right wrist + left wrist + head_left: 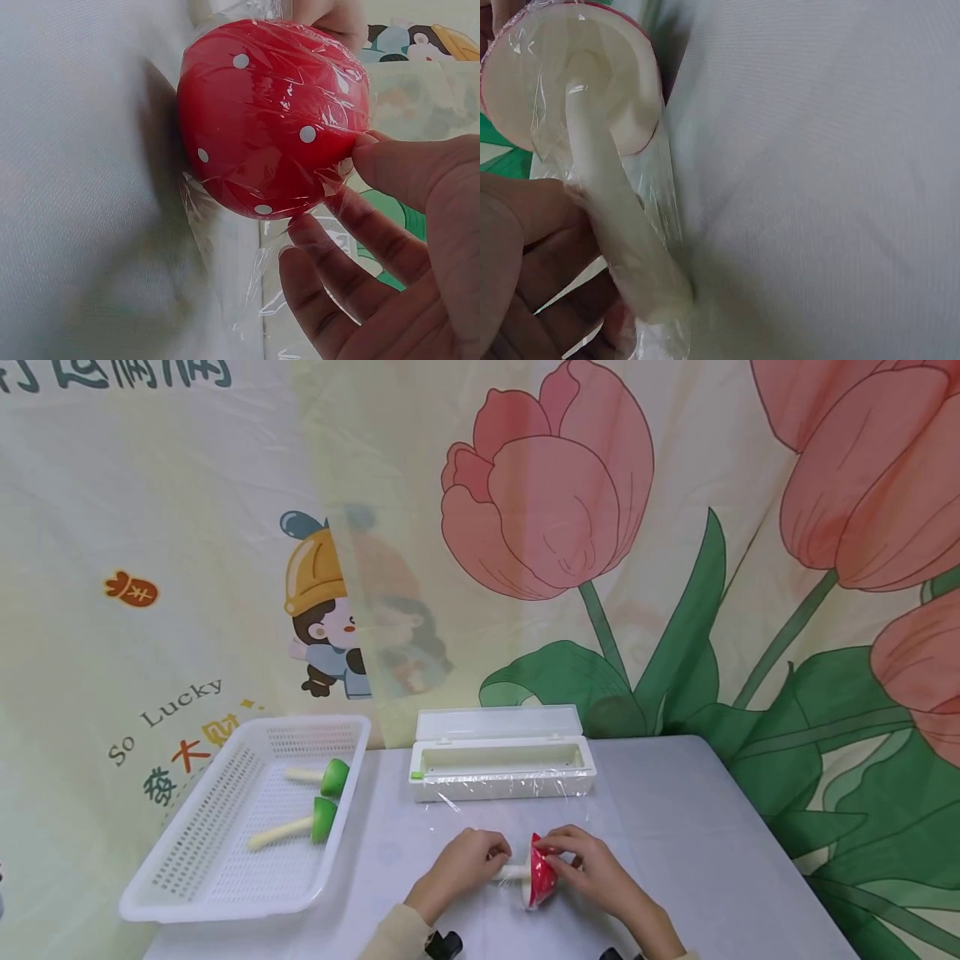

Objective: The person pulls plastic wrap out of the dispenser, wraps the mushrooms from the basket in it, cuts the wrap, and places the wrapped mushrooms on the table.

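A toy mushroom (538, 881) with a red, white-dotted cap and a pale stem lies on its side, wrapped in clear plastic film. My left hand (471, 862) holds the stem end, its thumb against the film in the left wrist view, where the stem (626, 225) and the cap's pale underside (514, 97) show. From the other side, my right hand (596, 867) grips the cap's edge through the film. In the right wrist view its thumb presses the red cap (262, 127) and its fingertips meet the lower rim, where loose film (262, 277) hangs.
Behind the hands stands a white film dispenser box (502, 787) with its lid raised and film draped over its front. A white perforated basket (225, 906) at the left holds two green-capped toy mushrooms (322, 820). A printed tulip curtain (555, 485) hangs behind the white-covered table (675, 827).
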A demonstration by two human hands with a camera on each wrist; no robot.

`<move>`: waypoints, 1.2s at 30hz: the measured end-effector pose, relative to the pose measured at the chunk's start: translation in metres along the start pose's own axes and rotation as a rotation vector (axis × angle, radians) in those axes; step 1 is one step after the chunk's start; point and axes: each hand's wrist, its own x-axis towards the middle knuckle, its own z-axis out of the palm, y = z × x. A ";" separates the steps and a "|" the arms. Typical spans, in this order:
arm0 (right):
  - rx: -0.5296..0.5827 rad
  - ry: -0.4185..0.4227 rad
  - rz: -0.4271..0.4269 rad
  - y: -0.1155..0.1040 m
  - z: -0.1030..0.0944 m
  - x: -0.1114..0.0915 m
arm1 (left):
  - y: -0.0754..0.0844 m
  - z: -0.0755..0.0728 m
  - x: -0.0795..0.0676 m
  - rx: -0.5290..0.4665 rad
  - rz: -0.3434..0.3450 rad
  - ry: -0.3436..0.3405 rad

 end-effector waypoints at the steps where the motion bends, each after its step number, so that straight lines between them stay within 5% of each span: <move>1: -0.001 0.002 0.002 0.000 0.000 0.000 | 0.000 -0.001 -0.002 0.002 0.008 -0.004; 4: 0.008 0.013 -0.004 0.001 0.001 -0.001 | 0.001 -0.005 -0.007 0.025 0.042 0.009; 12: 0.015 0.036 -0.026 0.005 0.002 -0.002 | -0.001 -0.016 -0.032 0.144 0.093 0.170; 21: 0.014 0.036 0.019 0.005 0.003 -0.001 | -0.004 -0.003 -0.045 0.160 0.086 0.128; 30: 0.008 0.017 0.093 0.007 0.004 0.003 | 0.000 0.001 -0.040 0.258 0.077 0.196; 36: -0.020 0.067 0.111 0.007 0.004 0.004 | -0.002 0.003 -0.035 0.297 0.080 0.146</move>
